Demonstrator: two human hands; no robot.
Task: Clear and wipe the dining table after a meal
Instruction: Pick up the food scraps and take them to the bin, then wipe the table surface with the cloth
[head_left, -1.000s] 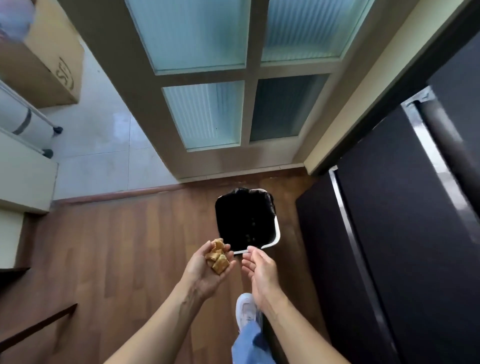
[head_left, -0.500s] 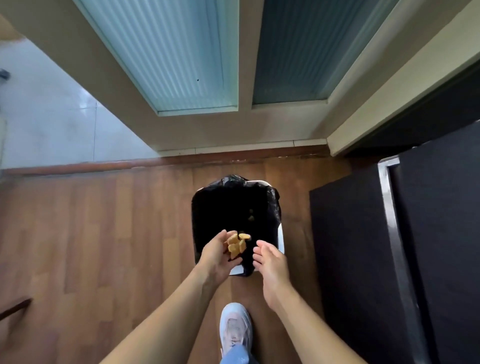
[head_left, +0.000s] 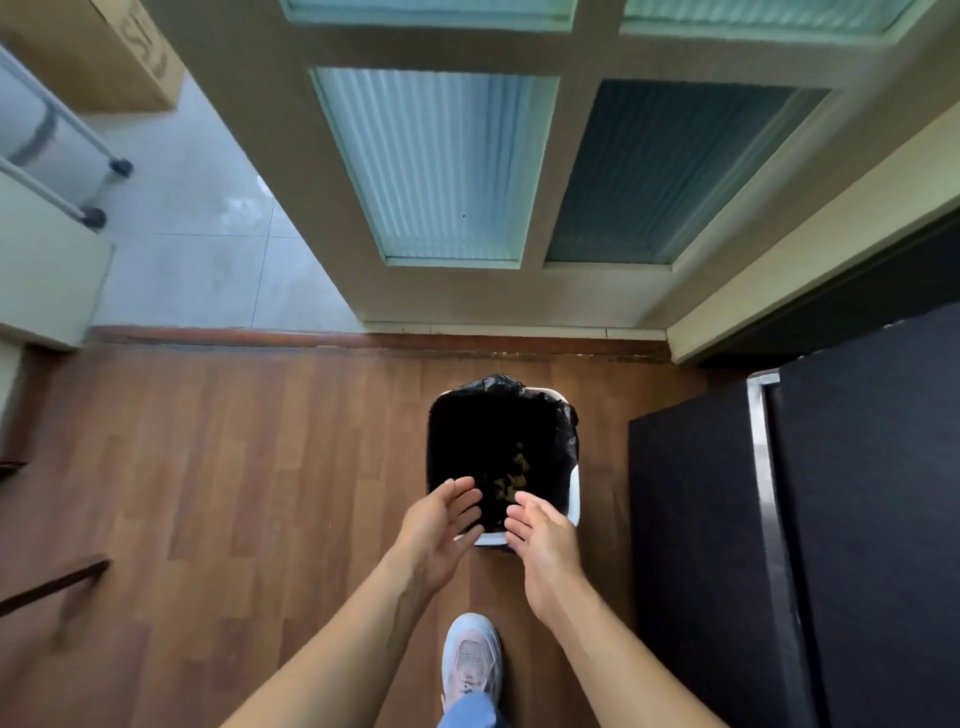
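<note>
Head view shows the left hand (head_left: 439, 530) and the right hand (head_left: 540, 535), both spread and holding nothing, palms facing, above the near rim of a white plastic bin with a black bag liner (head_left: 571, 499). Small yellowish food scraps (head_left: 511, 480) lie inside it, on the brown wooden floor (head_left: 234, 467).

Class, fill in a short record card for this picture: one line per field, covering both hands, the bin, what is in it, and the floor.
left hand: open, palm up, empty, at the bin's near edge
right hand: open, empty, beside the left
bin: white, lined with a black bag, standing on the floor
food scraps: yellowish pieces inside the bag
floor: brown wood planks
shoe: white, below the hands
</note>
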